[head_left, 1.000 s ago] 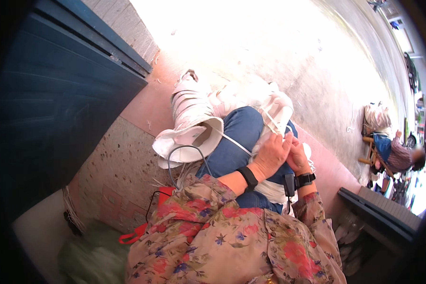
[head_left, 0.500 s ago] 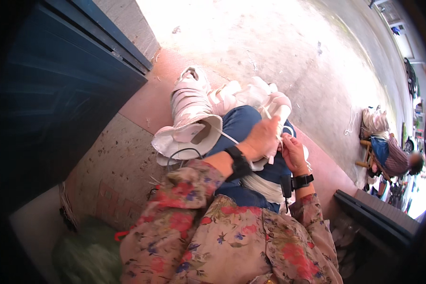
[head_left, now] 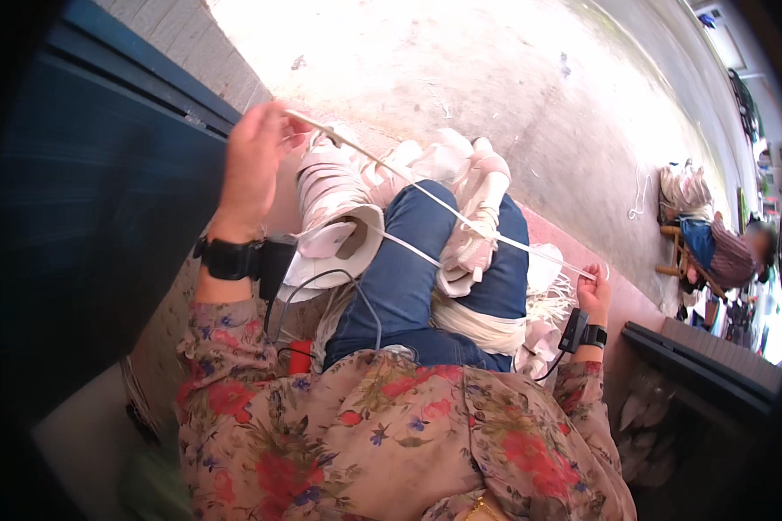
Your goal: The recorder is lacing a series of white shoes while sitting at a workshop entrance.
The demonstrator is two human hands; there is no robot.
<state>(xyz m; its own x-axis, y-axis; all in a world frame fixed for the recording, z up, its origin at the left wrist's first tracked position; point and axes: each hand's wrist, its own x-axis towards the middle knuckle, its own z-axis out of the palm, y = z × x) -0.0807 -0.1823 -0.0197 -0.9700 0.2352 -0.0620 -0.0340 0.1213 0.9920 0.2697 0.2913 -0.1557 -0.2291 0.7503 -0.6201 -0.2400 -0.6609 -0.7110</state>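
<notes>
Between our 2 blue-denim knees sits a pale pinkish-white shoe — our left hand and right hand both grip the thin white cord-like lace, stretched taut across it.

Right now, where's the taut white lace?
In the head view, the lace crosses the middle, running from your left hand at upper left, over the shoe between your knees, to your right hand at right.

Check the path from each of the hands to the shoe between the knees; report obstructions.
Nothing visible blocks either path: white lace stretches from the left hand, across the left knee, to the shoe, and from the right hand across the right knee.
</notes>
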